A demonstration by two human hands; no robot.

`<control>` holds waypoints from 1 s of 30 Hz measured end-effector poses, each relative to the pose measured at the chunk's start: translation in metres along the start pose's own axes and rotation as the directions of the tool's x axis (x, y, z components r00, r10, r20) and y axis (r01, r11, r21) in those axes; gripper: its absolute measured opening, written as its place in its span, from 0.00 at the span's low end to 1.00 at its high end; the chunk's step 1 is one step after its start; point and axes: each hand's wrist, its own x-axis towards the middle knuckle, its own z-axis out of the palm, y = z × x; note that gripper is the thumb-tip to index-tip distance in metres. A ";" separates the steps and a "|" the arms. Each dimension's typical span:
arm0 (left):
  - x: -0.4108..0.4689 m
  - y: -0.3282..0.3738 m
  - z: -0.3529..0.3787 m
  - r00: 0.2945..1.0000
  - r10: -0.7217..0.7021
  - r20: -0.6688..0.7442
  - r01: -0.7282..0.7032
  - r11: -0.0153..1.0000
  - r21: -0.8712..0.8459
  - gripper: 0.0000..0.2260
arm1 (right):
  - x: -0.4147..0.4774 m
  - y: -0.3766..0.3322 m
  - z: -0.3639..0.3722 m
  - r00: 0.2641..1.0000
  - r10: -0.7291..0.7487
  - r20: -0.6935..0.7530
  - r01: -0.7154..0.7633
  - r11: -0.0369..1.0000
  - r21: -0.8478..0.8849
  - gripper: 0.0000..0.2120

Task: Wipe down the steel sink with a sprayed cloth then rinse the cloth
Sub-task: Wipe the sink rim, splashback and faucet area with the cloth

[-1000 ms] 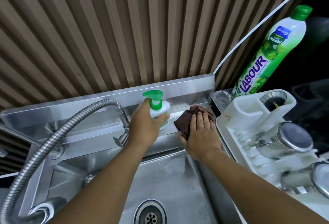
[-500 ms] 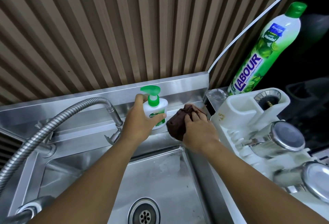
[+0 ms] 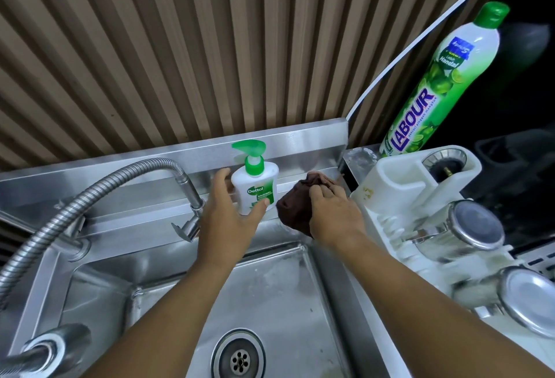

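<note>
The steel sink [image 3: 270, 296] fills the lower middle, its drain [image 3: 238, 359] near the bottom edge. My right hand [image 3: 333, 215] grips a bunched brown cloth [image 3: 295, 208] against the sink's back right ledge, fingers curled over its top. A white soap pump bottle with a green top [image 3: 255, 183] stands upright on the back ledge just left of the cloth. My left hand [image 3: 229, 221] is spread loosely around the bottle's lower part. Its thumb touches the front of the bottle and its fingers stand a little apart on the left.
A flexible steel faucet hose [image 3: 90, 197] arches over the sink's left side. A white dish rack [image 3: 420, 194] with steel cups [image 3: 471, 227] borders the sink on the right. A tall green dish-soap bottle [image 3: 444, 83] stands behind it. A ribbed wall panel rises at the back.
My left hand has slid down and loosened its hold on the pump bottle, which now stands on the ledge. My right hand has drawn the cloth slightly left, its fingers curling.
</note>
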 end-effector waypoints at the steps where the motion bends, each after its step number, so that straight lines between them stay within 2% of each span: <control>1: -0.010 0.001 0.001 0.998 -0.012 -0.063 0.012 1.000 -0.002 0.28 | 0.000 0.000 0.000 1.000 0.002 -0.001 -0.002 1.000 0.009 0.20; 2: -0.022 0.002 0.002 0.991 0.002 -0.133 -0.002 1.000 0.000 0.24 | -0.001 0.000 -0.001 1.000 0.002 0.000 -0.002 1.000 0.014 0.20; 4: -0.047 0.004 0.007 0.966 0.157 -0.205 -0.152 0.988 0.039 0.16 | -0.001 0.000 -0.002 1.000 -0.006 0.009 0.006 1.000 0.018 0.19; 5: -0.056 0.004 0.012 0.949 0.265 -0.170 -0.256 0.964 0.073 0.12 | -0.001 0.001 -0.003 1.000 -0.013 0.018 0.012 1.000 0.025 0.19; 7: -0.065 0.003 0.027 0.914 0.404 0.033 -0.405 0.906 0.126 0.11 | -0.002 0.005 -0.005 0.998 -0.035 0.046 0.032 0.998 0.047 0.20; 9: -0.060 0.009 0.046 0.883 0.400 0.246 -0.445 0.879 0.171 0.16 | -0.002 0.011 -0.007 0.994 -0.073 0.079 0.069 0.996 0.056 0.21; 13: -0.032 0.018 0.082 0.787 0.354 0.505 -0.517 0.826 0.227 0.22 | -0.004 0.023 -0.013 0.987 -0.135 0.083 0.131 0.990 0.047 0.17; 16: -0.014 0.017 0.094 0.766 0.235 0.598 -0.505 0.795 0.335 0.27 | -0.009 0.027 -0.021 0.988 -0.134 0.071 0.128 0.989 0.077 0.18; 19: -0.006 0.012 0.099 0.757 0.182 0.627 -0.535 0.724 0.436 0.28 | -0.020 0.028 -0.029 0.993 -0.113 0.021 0.110 0.987 0.117 0.15; 22: -0.003 0.010 0.102 0.749 0.140 0.648 -0.556 0.665 0.499 0.28 | -0.035 0.030 -0.032 0.988 -0.082 -0.133 0.099 0.988 0.122 0.08; 25: -0.004 0.011 0.102 0.740 0.113 0.663 -0.563 0.643 0.519 0.28 | -0.050 0.034 -0.033 0.932 -0.038 -0.361 0.093 0.986 0.137 0.06; 26: -0.004 0.011 0.102 0.734 0.107 0.671 -0.565 0.643 0.516 0.28 | -0.055 0.036 -0.034 0.888 -0.028 -0.459 0.103 0.985 0.141 0.06; 28: -0.003 0.013 0.101 0.719 0.089 0.689 -0.567 0.648 0.508 0.28 | -0.062 0.043 -0.037 0.751 0.010 -0.660 0.104 0.986 0.133 0.05; 29: -0.002 0.013 0.101 0.715 0.081 0.694 -0.566 0.650 0.507 0.28 | -0.064 0.048 -0.038 0.697 0.053 -0.715 0.070 0.987 0.142 0.07; 30: -0.002 0.014 0.101 0.712 0.076 0.698 -0.565 0.651 0.506 0.28 | -0.064 0.053 -0.039 0.675 0.108 -0.730 0.012 0.987 0.158 0.11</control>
